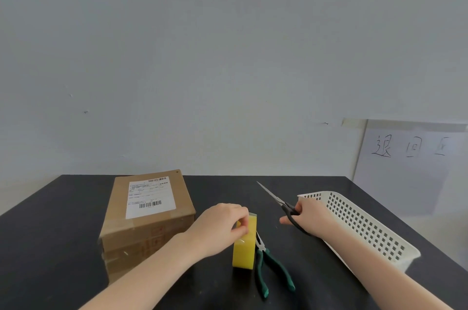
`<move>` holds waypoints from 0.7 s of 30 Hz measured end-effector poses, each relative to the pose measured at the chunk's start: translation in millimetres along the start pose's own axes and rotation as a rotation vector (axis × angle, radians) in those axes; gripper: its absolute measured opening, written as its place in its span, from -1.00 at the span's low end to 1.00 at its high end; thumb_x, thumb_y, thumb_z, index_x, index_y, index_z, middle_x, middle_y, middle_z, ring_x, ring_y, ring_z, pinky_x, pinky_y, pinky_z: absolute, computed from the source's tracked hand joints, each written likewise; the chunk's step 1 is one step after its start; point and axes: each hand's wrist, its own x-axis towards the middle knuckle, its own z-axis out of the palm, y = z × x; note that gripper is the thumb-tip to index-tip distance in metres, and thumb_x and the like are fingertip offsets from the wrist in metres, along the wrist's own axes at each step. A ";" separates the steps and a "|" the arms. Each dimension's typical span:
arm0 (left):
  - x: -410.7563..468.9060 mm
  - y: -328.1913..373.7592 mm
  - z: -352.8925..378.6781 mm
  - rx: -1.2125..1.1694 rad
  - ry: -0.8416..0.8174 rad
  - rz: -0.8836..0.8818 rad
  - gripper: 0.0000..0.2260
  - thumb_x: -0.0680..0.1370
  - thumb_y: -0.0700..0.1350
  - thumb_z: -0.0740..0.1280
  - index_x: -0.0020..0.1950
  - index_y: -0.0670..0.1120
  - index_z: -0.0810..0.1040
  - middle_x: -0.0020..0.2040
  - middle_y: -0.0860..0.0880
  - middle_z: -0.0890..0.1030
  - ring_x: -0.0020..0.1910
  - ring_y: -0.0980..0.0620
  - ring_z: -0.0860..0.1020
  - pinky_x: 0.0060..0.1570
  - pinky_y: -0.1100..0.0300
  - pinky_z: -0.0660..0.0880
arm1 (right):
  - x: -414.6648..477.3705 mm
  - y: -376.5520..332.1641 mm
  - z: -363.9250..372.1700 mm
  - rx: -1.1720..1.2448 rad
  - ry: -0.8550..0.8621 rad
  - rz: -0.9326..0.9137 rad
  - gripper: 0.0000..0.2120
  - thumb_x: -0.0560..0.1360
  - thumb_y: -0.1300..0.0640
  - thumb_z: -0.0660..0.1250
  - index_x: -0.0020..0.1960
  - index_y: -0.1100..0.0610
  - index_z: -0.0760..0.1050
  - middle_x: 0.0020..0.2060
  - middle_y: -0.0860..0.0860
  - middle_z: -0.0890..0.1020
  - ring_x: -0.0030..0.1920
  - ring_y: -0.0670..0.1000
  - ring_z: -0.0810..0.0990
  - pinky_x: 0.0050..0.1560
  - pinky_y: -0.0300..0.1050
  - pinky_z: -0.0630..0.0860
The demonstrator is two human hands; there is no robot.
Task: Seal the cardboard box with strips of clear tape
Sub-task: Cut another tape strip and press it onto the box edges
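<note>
Cardboard box (pixel 148 218) sits lower left of centre in the head view, on the dark table (pixel 45 233), white shipping label (pixel 150 198) on its top face; it appears to rest on a second flattened layer of cardboard below, not certain. Box looks stiff and light to moderate in weight; judgement: best steadied by pressing on the top face or holding opposite side walls, since the printed label and any taped seams will be slick. Tape roll (pixel 244 244), yellowish, stands on edge at lower centre, just right of the box and apart from it. Left hand (pixel 222 226) pinches the loose tape end at the top of the roll, thumb and fingers closed together on it. Tape film will be thin, floppy and self-sticking; keep it taut when drawn. Right hand (pixel 306 216) is clamped on the black handles of the scissors (pixel 278 202), blades together and pointing to upper left, raised over the table. Green-handled pliers (pixel 268 269) lie flat just right of the roll, their tip hidden behind it. White perforated basket (pixel 364 226) at right, behind the right forearm; interior shows nothing in the part visible.
</note>
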 end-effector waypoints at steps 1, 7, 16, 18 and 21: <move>0.0 -0.6 0.4 -0.002 0.002 0.000 -0.91 0.57 -0.01 0.27 -0.09 0.02 0.51 -0.17 0.15 0.50 -0.20 0.16 0.45 -0.22 0.32 0.35 | -1.9 1.2 1.1 0.005 -0.011 0.012 -0.62 0.39 -0.13 0.48 -0.33 0.07 0.37 -0.45 -0.05 0.43 -0.42 -0.08 0.41 -0.40 -0.23 0.27; -0.5 -2.5 2.7 -0.022 0.015 -0.011 -0.92 0.57 0.00 0.29 -0.09 0.05 0.52 -0.16 0.15 0.53 -0.18 0.15 0.49 -0.21 0.36 0.35 | -15.0 24.5 24.9 0.081 -0.067 0.085 -0.70 0.38 -0.02 0.51 -0.29 0.12 0.45 -0.47 -0.06 0.41 -0.43 -0.09 0.39 -0.42 -0.25 0.27; -0.3 -4.0 7.0 -0.039 0.023 -0.027 -0.93 0.56 0.00 0.30 -0.10 0.06 0.54 -0.17 0.13 0.56 -0.19 0.13 0.52 -0.20 0.29 0.45 | -37.9 52.7 46.8 -0.043 -0.046 0.209 -0.55 0.38 0.02 0.53 -0.42 0.10 0.28 -0.50 -0.04 0.40 -0.50 -0.07 0.39 -0.53 -0.27 0.27; -0.8 -4.4 7.0 -0.040 0.025 -0.027 -0.93 0.56 0.01 0.30 -0.10 0.06 0.54 -0.16 0.13 0.56 -0.17 0.14 0.53 -0.19 0.29 0.46 | -40.9 52.8 47.3 -0.058 -0.031 0.220 -0.56 0.38 0.00 0.53 -0.42 0.10 0.29 -0.48 -0.04 0.42 -0.47 -0.04 0.42 -0.49 -0.24 0.31; -1.7 -4.4 7.1 -0.049 0.024 -0.030 -0.94 0.56 0.01 0.31 -0.08 0.07 0.54 -0.11 0.15 0.58 -0.13 0.15 0.54 -0.14 0.29 0.49 | -43.9 53.1 52.1 -0.098 0.007 0.231 -0.58 0.41 -0.04 0.49 -0.39 0.10 0.31 -0.45 -0.03 0.44 -0.39 0.00 0.46 -0.43 -0.18 0.33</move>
